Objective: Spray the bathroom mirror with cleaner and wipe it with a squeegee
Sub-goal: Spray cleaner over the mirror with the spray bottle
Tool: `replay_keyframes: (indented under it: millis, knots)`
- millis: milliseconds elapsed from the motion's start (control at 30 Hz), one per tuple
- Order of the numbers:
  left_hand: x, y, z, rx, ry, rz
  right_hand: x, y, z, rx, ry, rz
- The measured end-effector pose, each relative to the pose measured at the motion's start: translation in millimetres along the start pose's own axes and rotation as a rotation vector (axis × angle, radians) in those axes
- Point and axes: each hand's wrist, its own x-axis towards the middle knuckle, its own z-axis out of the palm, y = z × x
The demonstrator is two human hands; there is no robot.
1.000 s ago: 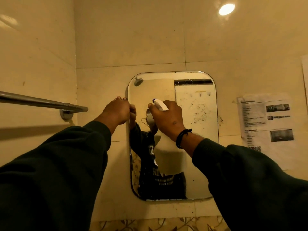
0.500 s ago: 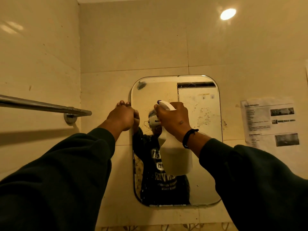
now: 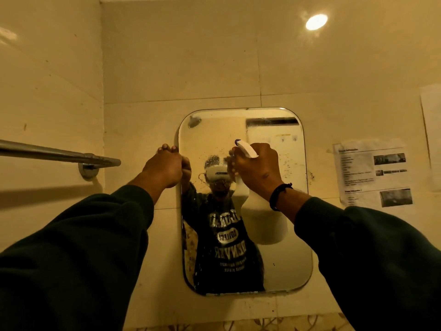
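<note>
Head view showed the right hand (image 3: 256, 167) grasping a white spray bottle (image 3: 261, 218), nozzle just beyond its fingers, aimed at the mirror (image 3: 274, 266); the left hand (image 3: 164, 167) gripped the mirror's edge, likely steadying it; no squeegee was visible.

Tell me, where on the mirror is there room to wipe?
Free glass: the lower right of the mirror, below the spray bottle, and the top strip above both hands. Crowded: the middle, where the right hand holds the bottle, and the left edge, which the left hand grips.
</note>
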Motion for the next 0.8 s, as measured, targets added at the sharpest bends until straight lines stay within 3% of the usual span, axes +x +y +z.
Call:
replay_keyframes:
  millis: [400, 800]
  knots:
    - [-5, 4, 0, -0.007, -0.019, -0.023, -1, 16, -20, 0.006, 0.001, -0.04]
    - [-8, 8, -2, 0.034, -0.023, -0.024, 5, 32, -37, 0.035, 0.058, 0.038]
